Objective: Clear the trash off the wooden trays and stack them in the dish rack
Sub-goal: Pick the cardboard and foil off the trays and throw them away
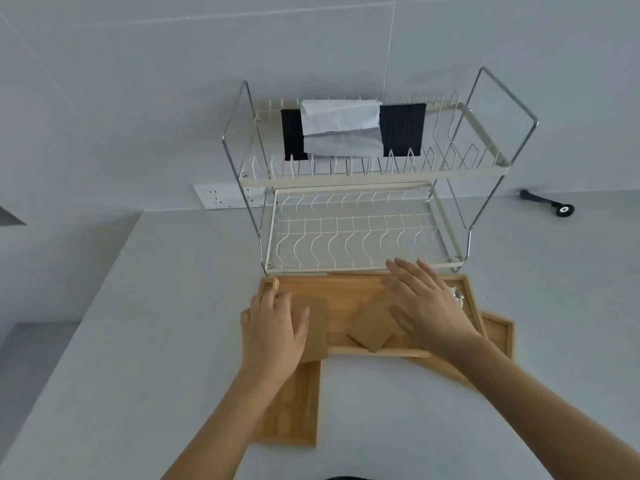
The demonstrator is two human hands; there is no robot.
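Wooden tray (346, 299), left hand (273, 332) flat on brown card (313, 327), right hand (427, 303) flat, fingers released.

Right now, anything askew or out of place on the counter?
Yes. The three wooden trays aren't squared: the top tray lies skewed across two lower ones. Brown cardboard pieces and crumpled wrapper litter it. The dish rack's bottom tier holds nothing.

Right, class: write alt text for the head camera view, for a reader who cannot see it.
Two bare hands, left hand and right hand, lie flat over brown cardboard pieces on the top wooden tray, which overlaps two more trays. Behind stands a two-tier wire dish rack, its lower shelf bare, on a pale counter.
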